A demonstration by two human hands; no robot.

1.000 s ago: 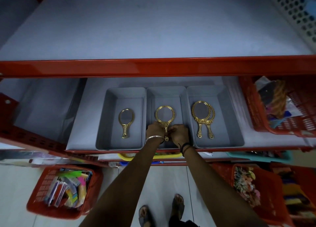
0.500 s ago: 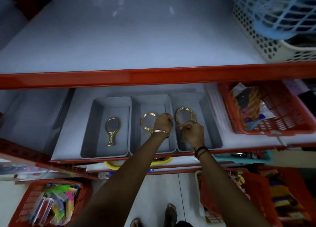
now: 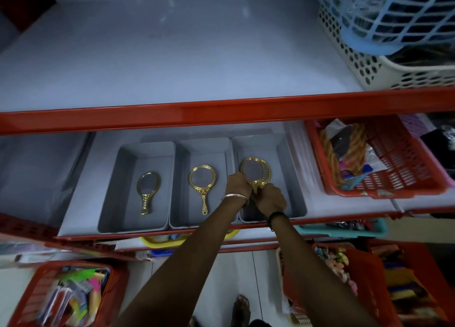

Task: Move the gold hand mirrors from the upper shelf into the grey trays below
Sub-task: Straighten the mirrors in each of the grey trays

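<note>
From the head view, both my hands were down in the right grey tray [image 3: 293, 198]: my left hand [image 3: 237, 182] and right hand [image 3: 270, 198] were closed together on the handles of a pair of stacked gold mirrors [image 3: 254, 173], whose round heads pointed to the far end. The small oval mirror [image 3: 147, 191] lay flat in the left grey tray [image 3: 123, 191], and a round mirror [image 3: 202, 182] lay in the middle grey tray [image 3: 182, 203]. The upper shelf [image 3: 172, 56] showed no mirrors. To do this well, I judged I should square the two heads, lay them flat, then let go gently. The tray walls stood close beside my knuckles, and the red shelf edge [image 3: 221, 112] hung above, so lifting straight back toward me looked safest.
</note>
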